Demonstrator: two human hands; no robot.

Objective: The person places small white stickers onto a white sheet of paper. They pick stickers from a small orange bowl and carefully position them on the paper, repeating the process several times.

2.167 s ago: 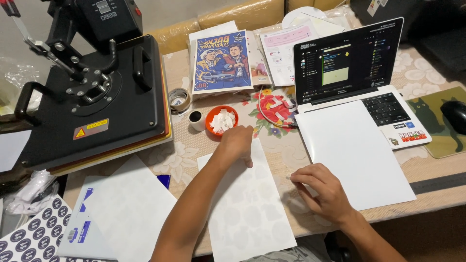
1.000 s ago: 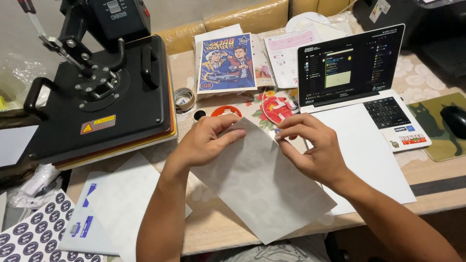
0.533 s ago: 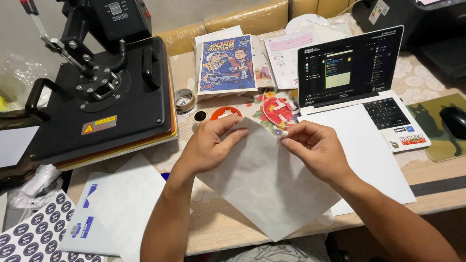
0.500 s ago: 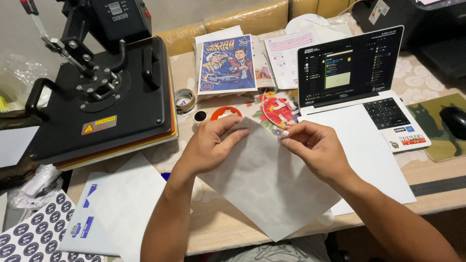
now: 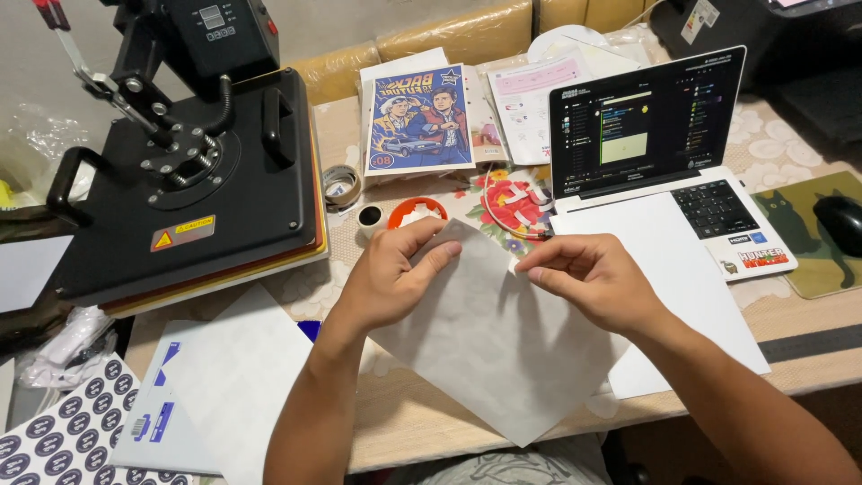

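**Both hands pinch one white sheet over a crowded worktable**

At far left, a black heat press [image 5: 193, 171] stands closed on the table [image 5: 431, 422], its handle raised toward the top corner. Below it lie a sheet of round black-and-white stickers [image 5: 54, 440] and a plain white sheet [image 5: 238, 386] resting on a blue-marked packet [image 5: 162, 418].

Moving right, a roll of tape [image 5: 341, 184] sits just beside the press, with a small orange-rimmed dish [image 5: 415, 211] near it and a colourful printed poster [image 5: 417, 117] behind.

Centre: the left hand [image 5: 391, 274] holds the upper left edge of a white sheet [image 5: 489, 346], thumb on top, fingers curled beneath, pinching the paper. The sheet is lifted and turned diagonally, one corner pointing toward the person, its lower part overhanging the table edge.

The right hand [image 5: 593, 278] pinches the same sheet at its upper right edge, thumb and forefinger pressed together, remaining fingers folded. The two hands are near each other but apart.

Right of centre, another white sheet [image 5: 664, 269] lies across the front of an open laptop [image 5: 664, 135] with a lit screen. At far right, a black mouse [image 5: 840, 224] rests on a green mat [image 5: 808, 260].
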